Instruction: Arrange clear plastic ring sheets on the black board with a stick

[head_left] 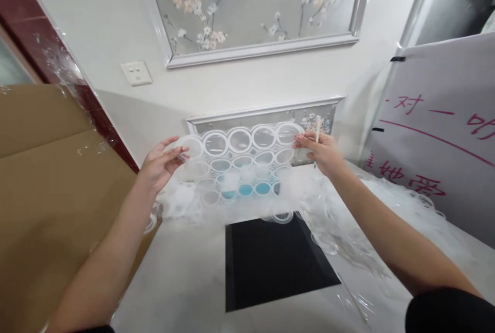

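Note:
A clear plastic sheet with rows of white rings (240,141) hangs upright between my hands above the table. My left hand (160,163) pinches its upper left corner between thumb and fingers. At the upper right corner, my right hand (323,152) grips the sheet too. A thin white stick (317,129) pokes up from the fingers of that hand; its kind is unclear. Through the sheet's lower rows, blue patches show. Below lies a black square mat (278,263), with part of another ringed piece (284,216) on its far edge.
Loose clear ringed sheets (336,235) are heaped on the white table (178,281) to the right. A cardboard box (58,209) stands at the left. A whiteboard with red writing (436,132) leans at the right. Behind is a wall with a socket (136,73).

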